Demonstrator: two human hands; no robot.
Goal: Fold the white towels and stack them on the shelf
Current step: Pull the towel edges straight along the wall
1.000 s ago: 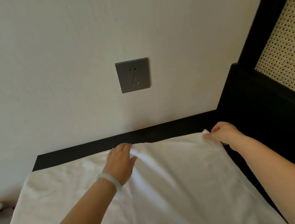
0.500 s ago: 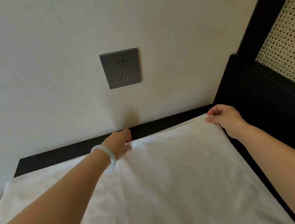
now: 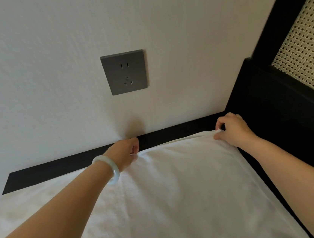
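Head view looks down along both of our bare forearms to a white towel point(image 3: 181, 195) spread over a black top point(image 3: 49, 169) that runs against a pale wall point(image 3: 47, 73). The towel fills the lower part of the view, from the left edge across to the right arm, and its far edge lies just short of the wall, with a strip of the black top showing beyond it.

Our left hand point(image 3: 125, 152) reaches to that far edge near its middle. Its fingers are curled down and pinch the cloth, which bunches into a small fold at the fingertips. A pale, glassy bracelet point(image 3: 110, 169) sits on the left wrist.

Our right hand point(image 3: 230, 129) holds the far right corner of the towel, pinched between the thumb and the curled fingers, so that a small tip of cloth pokes out by the thumb. Between the two hands the edge runs in a soft, slightly raised ridge.

On the wall above the left hand sits a dark grey socket point(image 3: 124, 72). To the right a black frame point(image 3: 280, 113) rises beside the towel, close to the right hand, and holds a panel of light woven cane point(image 3: 306, 51) in the upper right corner.
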